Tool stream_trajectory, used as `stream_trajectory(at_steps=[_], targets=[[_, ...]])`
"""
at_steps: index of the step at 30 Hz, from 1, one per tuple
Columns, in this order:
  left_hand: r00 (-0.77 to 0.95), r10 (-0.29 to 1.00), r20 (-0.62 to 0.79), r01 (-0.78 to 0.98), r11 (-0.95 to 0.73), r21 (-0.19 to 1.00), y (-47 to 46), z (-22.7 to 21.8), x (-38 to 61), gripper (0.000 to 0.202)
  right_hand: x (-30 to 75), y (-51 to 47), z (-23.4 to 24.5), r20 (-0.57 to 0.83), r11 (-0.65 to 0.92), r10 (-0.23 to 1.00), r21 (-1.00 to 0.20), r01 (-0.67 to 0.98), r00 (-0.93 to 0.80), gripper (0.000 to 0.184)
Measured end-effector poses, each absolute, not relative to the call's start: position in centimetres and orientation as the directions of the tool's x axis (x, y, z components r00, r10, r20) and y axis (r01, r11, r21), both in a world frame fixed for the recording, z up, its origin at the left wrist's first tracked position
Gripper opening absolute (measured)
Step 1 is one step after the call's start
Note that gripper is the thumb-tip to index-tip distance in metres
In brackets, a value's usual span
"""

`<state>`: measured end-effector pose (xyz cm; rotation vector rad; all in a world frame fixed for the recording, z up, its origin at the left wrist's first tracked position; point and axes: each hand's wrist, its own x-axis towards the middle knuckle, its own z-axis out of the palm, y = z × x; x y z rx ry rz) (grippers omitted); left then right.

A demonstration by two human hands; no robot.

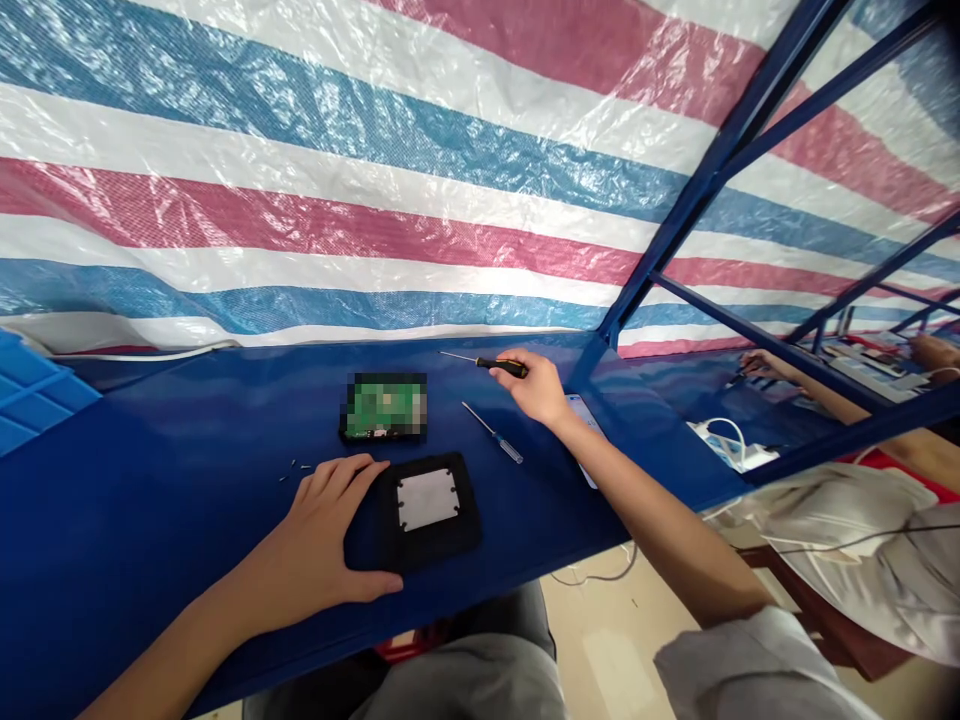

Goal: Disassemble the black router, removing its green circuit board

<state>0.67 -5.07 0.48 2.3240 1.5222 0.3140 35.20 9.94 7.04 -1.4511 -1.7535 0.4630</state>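
Note:
My right hand point(538, 385) grips a screwdriver point(504, 368) by its black and yellow handle. Its thin shaft points left, above the table. Lying left of my right forearm is a second screwdriver point(493, 433) with a clear blue handle. My left hand point(322, 535) is spread, thumb and fingers apart, at the left side of a black square cover point(469, 515) with a white label in its middle. Fingertips reach the cover's upper left corner; firm contact is hard to tell. Behind the cover lies a green circuit board point(386, 408) in a dark housing, partly pixelated.
Several small screws point(293, 465) lie left of the board. A phone point(589, 440) is partly behind my right forearm. A blue crate point(41, 390) stands far left. Blue frame bars point(667, 230) rise at right, and beyond them a co-worker's hand point(769, 365) holds a tool.

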Motion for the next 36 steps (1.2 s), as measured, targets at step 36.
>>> stream_trajectory(at_steps=[36], targets=[[0.375, 0.915, 0.148, 0.817, -0.402, 0.413, -5.4, 0.5, 2.1, 0.111, 31.1, -0.4, 11.2, 0.750, 0.819, 0.534, -0.344, 0.460, -0.390, 0.022]])
